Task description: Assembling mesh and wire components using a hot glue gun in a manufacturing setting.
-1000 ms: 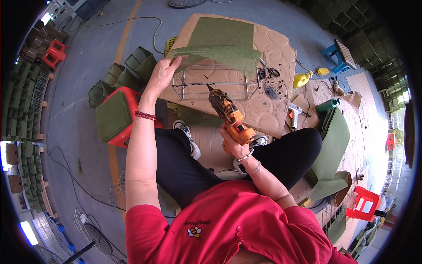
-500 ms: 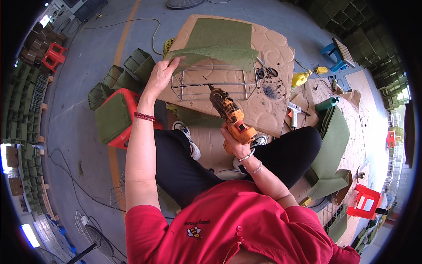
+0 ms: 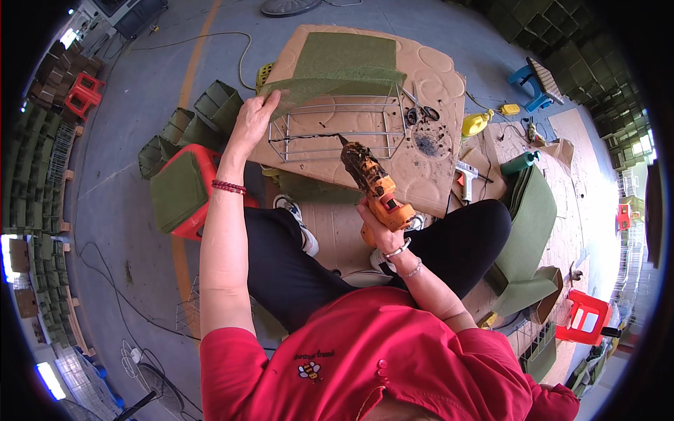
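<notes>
My right hand [image 3: 384,226] is wrapped around an orange glue gun [image 3: 372,184], its front crusted with dark residue. The nozzle points away from me, at the near side of a wire frame [image 3: 337,151], where a dark string of glue runs along the left part of a rod. My left hand [image 3: 254,121] pinches the left edge of a green fabric sheet [image 3: 330,85], which is partly lifted over the frame's far side. The sheet's far part lies flat on a cardboard-topped surface [image 3: 432,175].
Scissors [image 3: 421,114] lie right of the frame, beside dark smears. A red stool [image 3: 203,168] bearing green sheets stands left, near green fabric boxes [image 3: 217,102]. A white glue gun [image 3: 466,179], yellow bottle [image 3: 477,124] and green bottle [image 3: 519,163] are on the right.
The glue gun has swung slightly right and its nozzle sits farther along the near rod. The lifted sheet's near edge looks slightly different in shape; my left hand still pinches it.
</notes>
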{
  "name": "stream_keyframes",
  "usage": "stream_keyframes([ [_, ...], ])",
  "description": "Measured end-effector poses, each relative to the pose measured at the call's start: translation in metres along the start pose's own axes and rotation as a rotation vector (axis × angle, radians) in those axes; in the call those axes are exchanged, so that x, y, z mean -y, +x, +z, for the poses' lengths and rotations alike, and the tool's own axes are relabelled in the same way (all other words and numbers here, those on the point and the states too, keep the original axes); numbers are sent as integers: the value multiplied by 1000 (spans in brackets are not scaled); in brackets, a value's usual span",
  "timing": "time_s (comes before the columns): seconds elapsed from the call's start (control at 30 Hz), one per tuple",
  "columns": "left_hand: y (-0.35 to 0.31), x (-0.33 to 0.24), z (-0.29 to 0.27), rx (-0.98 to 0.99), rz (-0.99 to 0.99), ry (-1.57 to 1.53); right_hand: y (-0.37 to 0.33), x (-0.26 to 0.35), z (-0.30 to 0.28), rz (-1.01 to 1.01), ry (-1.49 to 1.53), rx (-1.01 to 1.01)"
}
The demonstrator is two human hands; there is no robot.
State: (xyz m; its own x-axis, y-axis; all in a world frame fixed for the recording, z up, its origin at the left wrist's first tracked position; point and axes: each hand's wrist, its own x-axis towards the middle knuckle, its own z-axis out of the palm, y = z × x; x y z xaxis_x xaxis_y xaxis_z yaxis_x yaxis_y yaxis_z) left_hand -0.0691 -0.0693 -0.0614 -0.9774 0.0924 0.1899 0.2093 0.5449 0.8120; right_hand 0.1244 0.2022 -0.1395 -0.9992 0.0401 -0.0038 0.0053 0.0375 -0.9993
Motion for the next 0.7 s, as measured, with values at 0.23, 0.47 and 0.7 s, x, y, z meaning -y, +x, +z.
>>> stream_keyframes([
  [0.23,-2,-17,3,-11,-4,-34,1,5,-7,18,65,-61],
  [0.47,-4,-23,4,-34,-30,5,-2,0,-12,13,72,-50],
  [0.7,-1,-23,-3,46,-184,27,-2,-1,-13,25,20,-39],
])
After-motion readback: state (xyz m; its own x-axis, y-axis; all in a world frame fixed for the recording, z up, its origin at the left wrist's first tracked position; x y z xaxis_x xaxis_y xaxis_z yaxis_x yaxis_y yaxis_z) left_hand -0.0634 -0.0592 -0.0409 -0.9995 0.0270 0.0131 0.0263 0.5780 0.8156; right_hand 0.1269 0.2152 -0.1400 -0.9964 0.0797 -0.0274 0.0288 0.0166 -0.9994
